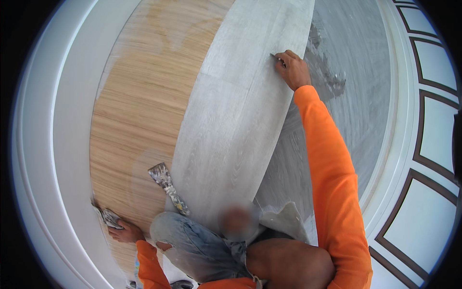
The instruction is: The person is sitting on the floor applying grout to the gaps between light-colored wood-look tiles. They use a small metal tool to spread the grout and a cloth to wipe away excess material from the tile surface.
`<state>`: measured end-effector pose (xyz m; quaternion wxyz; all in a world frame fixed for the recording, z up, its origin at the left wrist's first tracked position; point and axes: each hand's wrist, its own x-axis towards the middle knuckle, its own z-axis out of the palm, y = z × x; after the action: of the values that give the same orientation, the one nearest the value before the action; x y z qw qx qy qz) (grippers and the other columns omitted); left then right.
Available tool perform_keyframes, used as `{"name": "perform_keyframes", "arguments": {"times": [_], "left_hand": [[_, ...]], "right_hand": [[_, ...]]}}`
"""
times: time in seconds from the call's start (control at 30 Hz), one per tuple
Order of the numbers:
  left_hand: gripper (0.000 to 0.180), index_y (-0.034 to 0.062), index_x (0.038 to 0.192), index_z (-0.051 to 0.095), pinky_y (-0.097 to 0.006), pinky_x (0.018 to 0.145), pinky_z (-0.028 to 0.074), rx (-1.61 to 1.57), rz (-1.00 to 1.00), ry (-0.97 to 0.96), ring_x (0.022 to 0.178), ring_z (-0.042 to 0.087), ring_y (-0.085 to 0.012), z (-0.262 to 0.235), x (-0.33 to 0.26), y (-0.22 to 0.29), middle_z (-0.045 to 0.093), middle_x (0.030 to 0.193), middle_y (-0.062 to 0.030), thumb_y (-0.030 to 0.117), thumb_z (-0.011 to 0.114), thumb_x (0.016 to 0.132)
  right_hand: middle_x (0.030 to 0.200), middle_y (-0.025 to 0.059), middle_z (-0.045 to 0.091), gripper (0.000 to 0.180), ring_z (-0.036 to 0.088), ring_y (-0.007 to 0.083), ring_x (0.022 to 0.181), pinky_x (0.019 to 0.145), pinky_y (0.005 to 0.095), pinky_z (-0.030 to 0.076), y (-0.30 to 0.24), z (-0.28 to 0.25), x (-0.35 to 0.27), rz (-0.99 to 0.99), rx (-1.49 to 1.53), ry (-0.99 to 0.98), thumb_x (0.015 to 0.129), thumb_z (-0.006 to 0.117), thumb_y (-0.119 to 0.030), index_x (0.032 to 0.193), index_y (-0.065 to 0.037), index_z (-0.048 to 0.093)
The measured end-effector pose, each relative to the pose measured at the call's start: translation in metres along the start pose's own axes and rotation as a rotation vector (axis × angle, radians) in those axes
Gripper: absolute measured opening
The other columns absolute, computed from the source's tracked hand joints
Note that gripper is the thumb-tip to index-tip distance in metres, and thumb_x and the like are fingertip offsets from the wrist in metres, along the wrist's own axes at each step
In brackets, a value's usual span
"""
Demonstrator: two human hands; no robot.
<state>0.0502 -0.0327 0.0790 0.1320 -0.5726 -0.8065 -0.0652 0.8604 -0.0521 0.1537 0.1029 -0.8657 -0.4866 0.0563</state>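
At the lower left my left hand (126, 232) is closed on a crumpled-looking, grey-white smeared thing (110, 218), pressed near the edge of the tan wood-grain surface; its kind I cannot make out. My right hand (292, 70) reaches far forward over the light grey wood-look plank (231, 120). Its fingers pinch a small dark pointed blade (273, 57), whose tip points left over the plank; whether it touches the plank I cannot tell. Beside my left knee lies a paint-smeared putty knife (168, 185), its wide end pointing away from me.
Tan wood-grain surface (139, 111) stretches along the left, next to a white wall with moulding (60, 111). On the right is a darker grey streaked area (358, 62) with dark smears. White panels with brown borders (440, 125) line the far right. My bent knees (192, 243) fill the bottom.
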Motion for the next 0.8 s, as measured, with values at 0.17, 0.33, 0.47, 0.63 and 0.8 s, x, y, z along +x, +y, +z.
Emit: {"name": "perform_keyframes", "arguments": {"times": [0.17,0.33,0.47,0.63,0.8], "left_hand": [[0.072,0.0035,0.151,0.049,-0.058,0.104,0.041,-0.001,0.001,0.001,0.124,0.051,-0.0447,0.0002,-0.0003,0.0004,0.053,0.141,-0.0213,0.056,0.049,0.102],[0.071,0.0033,0.15,0.05,-0.058,0.104,0.041,-0.005,-0.021,-0.017,0.124,0.052,-0.0445,-0.001,-0.0003,0.002,0.054,0.14,-0.0215,0.057,0.049,0.103],[0.07,0.0029,0.148,0.051,-0.058,0.103,0.041,0.005,0.004,0.014,0.123,0.052,-0.0446,0.0025,0.0001,-0.0005,0.054,0.138,-0.0215,0.056,0.049,0.103],[0.069,0.003,0.149,0.05,-0.058,0.103,0.041,-0.001,-0.005,0.001,0.122,0.052,-0.0446,0.0029,-0.0005,-0.0016,0.054,0.138,-0.0215,0.055,0.049,0.103],[0.07,0.0032,0.15,0.05,-0.058,0.103,0.04,0.002,-0.007,-0.003,0.122,0.052,-0.0448,0.0005,0.0,-0.0036,0.053,0.139,-0.0212,0.055,0.049,0.103]], "right_hand": [[0.105,0.0099,0.071,0.026,0.072,0.0307,0.099,0.09,0.0434,0.059,0.009,-0.0049,0.005,-0.049,-0.012,0.022,0.092,0.069,-0.009,0.116,-0.004,0.077],[0.105,0.0099,0.071,0.025,0.071,0.0302,0.101,0.091,0.0431,0.059,0.0066,-0.0041,0.0013,-0.067,-0.042,-0.035,0.092,0.068,-0.01,0.115,-0.004,0.077],[0.106,0.0096,0.071,0.025,0.07,0.03,0.102,0.093,0.0432,0.059,0.009,-0.0036,0.0018,-0.066,-0.045,0.012,0.093,0.068,-0.01,0.115,-0.004,0.077],[0.106,0.0089,0.071,0.025,0.07,0.0293,0.103,0.093,0.0435,0.059,0.0117,-0.0054,0.0035,-0.118,-0.086,-0.001,0.092,0.068,-0.01,0.115,-0.005,0.078],[0.106,0.0088,0.071,0.026,0.07,0.0286,0.104,0.095,0.0428,0.058,0.0051,-0.0047,0.0038,-0.105,-0.097,-0.02,0.093,0.068,-0.01,0.116,-0.005,0.078]]}}
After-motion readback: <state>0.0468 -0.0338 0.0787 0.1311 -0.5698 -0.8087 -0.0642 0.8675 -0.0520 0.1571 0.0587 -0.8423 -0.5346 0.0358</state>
